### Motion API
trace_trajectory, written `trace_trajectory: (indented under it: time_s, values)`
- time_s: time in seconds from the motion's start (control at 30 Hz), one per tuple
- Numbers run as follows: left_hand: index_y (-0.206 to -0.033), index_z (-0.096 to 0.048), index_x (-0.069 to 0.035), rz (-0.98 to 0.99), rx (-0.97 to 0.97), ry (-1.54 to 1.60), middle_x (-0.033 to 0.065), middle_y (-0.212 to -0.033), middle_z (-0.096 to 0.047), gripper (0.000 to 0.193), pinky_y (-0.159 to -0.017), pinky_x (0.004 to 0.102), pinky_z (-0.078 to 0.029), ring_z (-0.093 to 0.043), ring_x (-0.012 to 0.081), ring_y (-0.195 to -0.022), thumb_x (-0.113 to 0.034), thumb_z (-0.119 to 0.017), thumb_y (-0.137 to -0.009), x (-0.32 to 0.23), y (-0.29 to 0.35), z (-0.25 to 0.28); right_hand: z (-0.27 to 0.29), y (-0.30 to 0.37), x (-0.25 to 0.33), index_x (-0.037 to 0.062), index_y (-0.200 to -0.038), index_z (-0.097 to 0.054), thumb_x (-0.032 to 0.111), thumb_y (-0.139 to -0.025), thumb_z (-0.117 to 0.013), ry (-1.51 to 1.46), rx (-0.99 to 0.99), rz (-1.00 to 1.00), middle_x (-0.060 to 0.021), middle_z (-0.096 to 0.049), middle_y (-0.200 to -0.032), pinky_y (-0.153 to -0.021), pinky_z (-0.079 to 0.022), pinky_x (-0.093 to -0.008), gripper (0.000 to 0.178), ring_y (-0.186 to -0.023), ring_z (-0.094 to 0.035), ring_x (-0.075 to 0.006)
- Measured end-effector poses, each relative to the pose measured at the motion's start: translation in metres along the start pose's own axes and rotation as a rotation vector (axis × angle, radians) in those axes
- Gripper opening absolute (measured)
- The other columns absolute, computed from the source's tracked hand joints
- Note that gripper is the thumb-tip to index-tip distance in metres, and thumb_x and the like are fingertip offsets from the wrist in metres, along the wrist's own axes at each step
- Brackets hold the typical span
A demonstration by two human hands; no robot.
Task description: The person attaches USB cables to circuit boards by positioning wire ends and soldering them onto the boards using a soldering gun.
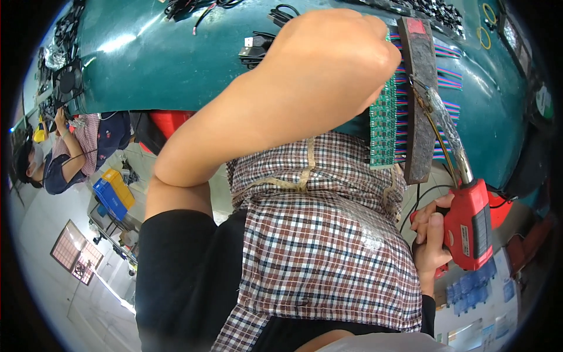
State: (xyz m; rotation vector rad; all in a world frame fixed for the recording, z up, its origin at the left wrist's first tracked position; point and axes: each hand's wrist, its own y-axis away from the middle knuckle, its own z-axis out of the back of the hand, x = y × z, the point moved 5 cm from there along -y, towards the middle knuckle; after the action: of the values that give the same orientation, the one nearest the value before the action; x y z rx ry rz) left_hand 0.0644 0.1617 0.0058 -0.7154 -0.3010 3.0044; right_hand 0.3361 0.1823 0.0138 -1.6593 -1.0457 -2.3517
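My left hand (343, 56) is closed above the upper part of a green circuit board panel (383, 135); its fingers are turned away, so whatever they hold is hidden. Small dark components in rows cover the panel. Striped wires (448, 79) in blue, pink and black run from the panel's right edge beneath a long dark bar (419, 149). Wrapped around the handle of a red and black soldering gun (469, 226) is my right hand (431, 237). The gun's foil-wrapped barrel points up and left, bringing its thin tip over the bar, close to my left hand.
Black USB cables (255, 50) lie on the green table (158, 70) left of my hand, with more dark cables along the far edge. Yellow rings (483, 36) lie at far right. A co-worker (73, 146) is at left, near a black fan (68, 82) and stacked crates (114, 193).
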Motion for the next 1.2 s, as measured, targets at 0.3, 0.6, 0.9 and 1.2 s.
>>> trace_trajectory:
  time_s: [0.3,0.6,0.9,1.2]
  values:
    - [-0.085,-0.069,-0.009,0.148,-0.350,-0.062,0.0071,-0.075,-0.065,0.011,-0.064,0.0372,-0.053,-0.066,0.0263,-0.072,-0.017,-0.072,-0.078,0.016,0.019,0.019,-0.003,-0.006,-0.003,-0.0016,-0.114,-0.049,0.009,-0.096,-0.055,-0.106,0.009,0.177,-0.0056,-0.049,-0.070,-0.049,-0.038,-0.0260,0.022,-0.046,-0.036,-0.0078]
    - [-0.090,-0.071,-0.005,0.761,-0.374,-0.459,0.0067,-0.083,-0.067,0.011,-0.062,0.0265,-0.049,-0.064,0.0177,-0.069,-0.010,-0.074,-0.080,0.090,0.084,0.066,0.000,-0.002,-0.005,-0.0008,-0.116,-0.049,0.011,-0.094,-0.056,-0.117,-0.002,0.078,-0.0059,-0.050,-0.075,-0.057,-0.042,-0.0262,0.026,-0.053,-0.038,-0.0075]
    - [-0.092,-0.072,-0.005,0.658,-0.658,-0.138,0.0052,-0.082,-0.068,0.014,-0.060,0.0226,-0.047,-0.062,0.0107,-0.069,-0.009,-0.075,-0.079,0.091,0.089,0.070,-0.002,-0.002,-0.006,-0.0023,-0.113,-0.049,0.008,-0.096,-0.055,-0.103,-0.025,0.159,-0.0065,-0.050,-0.072,-0.051,-0.039,-0.0256,0.021,-0.046,-0.036,-0.0073]
    - [-0.084,-0.069,0.003,0.713,-0.795,0.256,0.0048,-0.082,-0.068,0.004,-0.063,0.0180,-0.045,-0.059,0.0074,-0.069,0.006,-0.070,-0.083,0.064,0.077,0.100,-0.001,-0.001,-0.004,-0.0033,-0.114,-0.049,0.007,-0.096,-0.054,-0.108,-0.034,0.189,-0.0068,-0.051,-0.073,-0.051,-0.038,-0.0251,0.022,-0.046,-0.036,-0.0068]
